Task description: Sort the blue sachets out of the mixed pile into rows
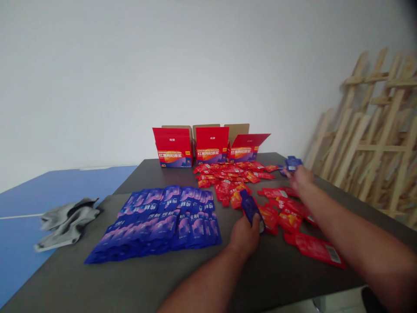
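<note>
My left hand [244,237] is shut on a dark blue sachet [251,211], which stands up out of my fingers near the red sachets. My right hand [299,178] grips another blue sachet [293,164] at the far right of the dark table [276,278]. A large block of blue sachets [163,224] lies in overlapping rows to the left of my left hand. Loose red sachets [231,178] lie heaped in the middle, and more [289,213] are scattered beneath my right arm.
Several open red cartons [208,145] stand in a row at the table's far edge, against a white wall. A grey cloth [67,224] lies on a blue surface [42,204] to the left. Wooden lattice panels [374,130] lean at the right.
</note>
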Demonstrator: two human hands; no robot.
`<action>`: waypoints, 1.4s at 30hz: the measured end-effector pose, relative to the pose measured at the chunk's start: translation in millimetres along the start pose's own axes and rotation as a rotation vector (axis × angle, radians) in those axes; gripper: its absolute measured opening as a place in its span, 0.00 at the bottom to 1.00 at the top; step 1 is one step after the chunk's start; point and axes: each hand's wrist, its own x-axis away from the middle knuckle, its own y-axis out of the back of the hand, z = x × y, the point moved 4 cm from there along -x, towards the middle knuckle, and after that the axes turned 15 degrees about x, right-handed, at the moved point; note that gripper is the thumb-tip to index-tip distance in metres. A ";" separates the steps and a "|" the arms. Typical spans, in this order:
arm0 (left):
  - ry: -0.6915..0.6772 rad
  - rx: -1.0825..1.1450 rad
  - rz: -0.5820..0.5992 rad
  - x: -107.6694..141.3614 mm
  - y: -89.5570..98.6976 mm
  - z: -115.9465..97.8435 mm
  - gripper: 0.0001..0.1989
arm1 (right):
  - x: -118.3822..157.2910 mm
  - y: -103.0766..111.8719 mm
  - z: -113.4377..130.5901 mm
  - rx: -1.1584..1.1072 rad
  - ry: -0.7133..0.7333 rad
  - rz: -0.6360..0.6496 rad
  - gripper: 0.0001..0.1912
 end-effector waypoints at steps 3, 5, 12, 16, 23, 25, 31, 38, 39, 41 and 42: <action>-0.037 0.009 -0.035 -0.9 1.9 -2.1 0.25 | 53.3 -8.3 7.5 -0.390 -0.106 0.055 0.17; -0.081 0.035 -0.064 -1.3 3.9 -5.0 0.23 | 96.3 -16.4 15.1 -0.481 -0.067 0.101 0.17; -0.228 0.136 -0.136 -0.3 11.3 -16.8 0.19 | 196.6 -50.9 19.2 -0.386 0.019 0.264 0.12; -0.284 0.169 -0.213 -0.4 14.5 -14.6 0.20 | 198.3 -62.2 13.0 -0.455 -0.041 0.374 0.09; -0.141 0.364 -0.256 -1.8 12.0 0.8 0.25 | 198.4 -81.4 4.6 -0.852 -0.234 0.519 0.07; -0.222 0.425 -0.269 1.2 13.4 -2.9 0.24 | 202.1 -87.4 2.3 -0.853 -0.286 0.553 0.07; -0.358 0.506 -0.356 11.2 22.0 -13.6 0.20 | 214.7 -95.4 2.0 -0.818 -0.332 0.624 0.06; -0.267 0.446 -0.469 19.5 39.3 -27.9 0.10 | 219.3 -101.0 8.8 -0.965 -0.229 0.752 0.04; -0.238 0.403 -0.481 21.8 44.9 -31.3 0.09 | 219.0 -100.9 9.0 -0.981 -0.225 0.740 0.04; -0.179 0.330 -0.482 27.2 58.7 -40.0 0.10 | 218.5 -100.9 8.9 -0.997 -0.221 0.723 0.04; -0.154 0.300 -0.475 30.2 67.0 -45.4 0.11 | 218.4 -101.2 8.6 -0.998 -0.224 0.723 0.04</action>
